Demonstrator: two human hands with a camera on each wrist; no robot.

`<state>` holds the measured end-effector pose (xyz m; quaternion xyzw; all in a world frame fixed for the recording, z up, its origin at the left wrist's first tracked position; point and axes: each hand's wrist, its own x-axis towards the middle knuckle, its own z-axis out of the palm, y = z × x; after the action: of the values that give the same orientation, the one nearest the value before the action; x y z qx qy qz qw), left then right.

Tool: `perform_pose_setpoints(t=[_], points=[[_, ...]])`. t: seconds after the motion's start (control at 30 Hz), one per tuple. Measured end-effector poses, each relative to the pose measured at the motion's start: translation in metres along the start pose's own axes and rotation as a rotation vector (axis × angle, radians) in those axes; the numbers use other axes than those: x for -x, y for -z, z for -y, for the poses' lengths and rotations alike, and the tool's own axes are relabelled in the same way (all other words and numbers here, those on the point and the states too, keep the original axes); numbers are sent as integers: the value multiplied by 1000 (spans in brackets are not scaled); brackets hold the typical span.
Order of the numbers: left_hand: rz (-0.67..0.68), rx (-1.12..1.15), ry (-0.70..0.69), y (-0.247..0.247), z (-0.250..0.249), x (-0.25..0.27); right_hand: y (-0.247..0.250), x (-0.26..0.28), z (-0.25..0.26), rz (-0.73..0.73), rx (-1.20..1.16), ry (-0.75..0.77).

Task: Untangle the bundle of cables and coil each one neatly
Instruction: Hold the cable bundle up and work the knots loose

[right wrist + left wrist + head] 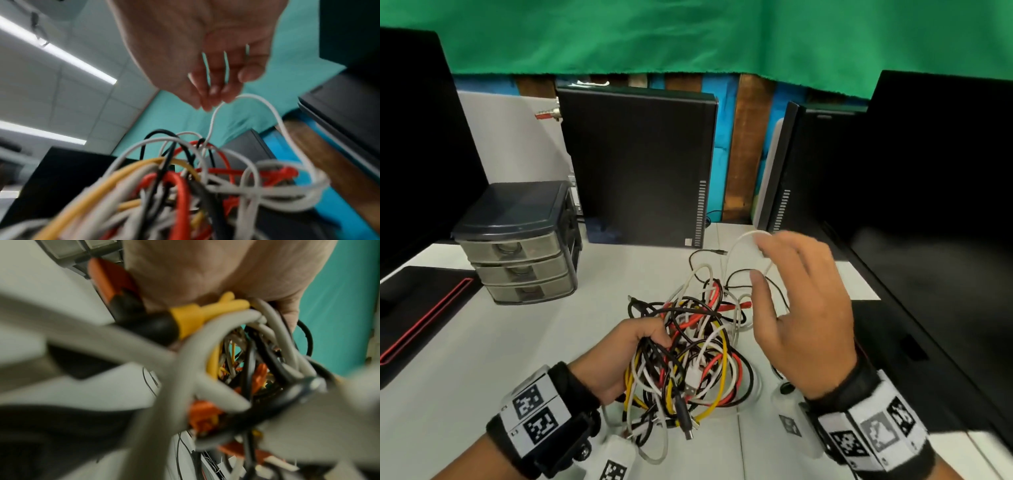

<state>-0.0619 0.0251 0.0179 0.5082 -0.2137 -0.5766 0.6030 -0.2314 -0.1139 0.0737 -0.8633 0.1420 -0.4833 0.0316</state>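
Low in the head view's centre, the left hand (633, 346) clenches the near side of the bundle (688, 349), which lies on the table (482, 359), while the right hand (801, 308), centre right, has its fingers loosely spread with a white cable (739, 245) looped over the fingertips, just above the bundle's far edge. Best, I judge, to draw that loop up slowly, keeping the left grip firm and following it to a free end rather than yanking knots tight
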Motion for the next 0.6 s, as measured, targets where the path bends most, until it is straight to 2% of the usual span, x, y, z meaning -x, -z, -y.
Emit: perform_pose_setpoints(t=[0.03,0.07,0.17,0.2,0.27,0.37,0.43,0.53,0.6], points=[[6,-13,0,-1,0,1,0,1,2,-35,-32,-24],[13,-28,1,-2,0,1,0,1,2,4,-73,-85],[23,-61,-13,-6,0,4,-3,0,-2,381,-330,-448],[16,-75,-14,-6,0,4,-3,-1,-3,444,-472,-547],[-8,-129,-12,-4,2,3,-4,-4,-5,422,-702,-683],[-1,-165,-16,-1,1,3,-4,-6,-9,329,-899,-810],[-6,-153,-24,0,-5,5,0,-12,-14,189,-977,-861],[-38,-117,-39,11,-12,5,20,-31,-41,-307,-1118,-1007],[-88,-106,-46,19,-19,5,40,-39,-69,-540,-1239,-1119]])
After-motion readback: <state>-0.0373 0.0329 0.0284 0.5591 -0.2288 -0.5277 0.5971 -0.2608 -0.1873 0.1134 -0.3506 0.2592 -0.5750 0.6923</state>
